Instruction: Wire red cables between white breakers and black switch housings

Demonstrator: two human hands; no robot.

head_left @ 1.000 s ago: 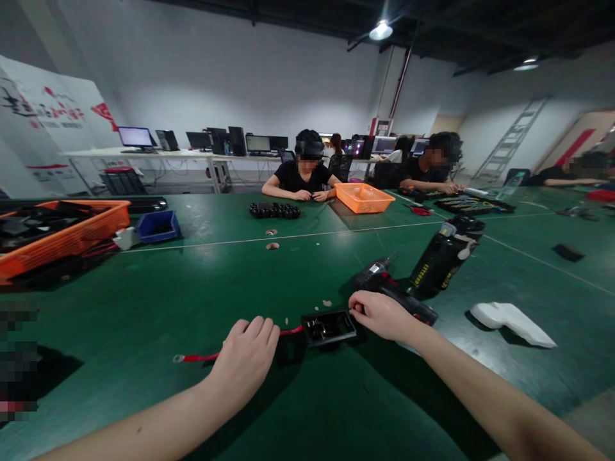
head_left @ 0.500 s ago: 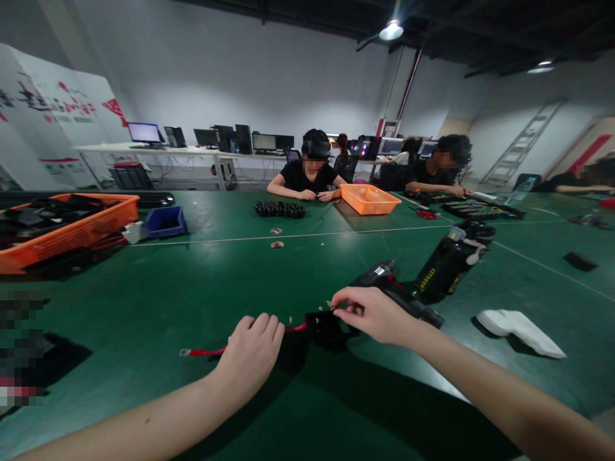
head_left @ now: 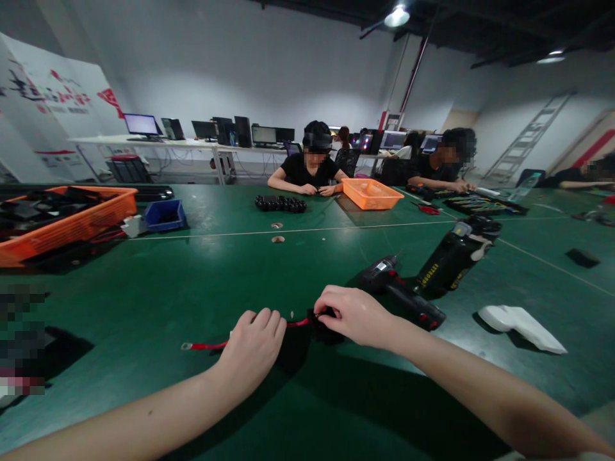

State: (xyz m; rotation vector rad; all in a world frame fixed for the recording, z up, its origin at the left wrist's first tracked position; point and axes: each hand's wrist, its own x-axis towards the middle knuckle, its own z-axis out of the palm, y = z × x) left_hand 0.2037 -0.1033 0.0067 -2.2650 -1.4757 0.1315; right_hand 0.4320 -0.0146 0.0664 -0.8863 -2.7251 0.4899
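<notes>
My left hand (head_left: 254, 346) is closed around a red cable (head_left: 206, 346) lying along the green table. A metal ring terminal (head_left: 186, 346) shows at the cable's left end. To the right, the cable runs into a small black box (head_left: 329, 334), which my right hand partly covers. My right hand (head_left: 353, 314) has thumb and forefinger pinched together over the box; whatever lies between the fingertips is too small to make out. A small pale piece (head_left: 292, 314) lies just behind the cable. Beyond my right hand rests a black cordless drill (head_left: 401, 291).
A black cylindrical device with yellow lettering (head_left: 444, 259) and a white bent piece (head_left: 521, 326) lie to the right. At left are an orange basket of black parts (head_left: 110, 214) and a blue bin (head_left: 166, 216). Across the table a co-worker (head_left: 312, 169) sits near an orange tray (head_left: 375, 200).
My right hand has moved left and over the black box, now covering most of its opening. My left hand stays on the cable. The view has shifted slightly.
</notes>
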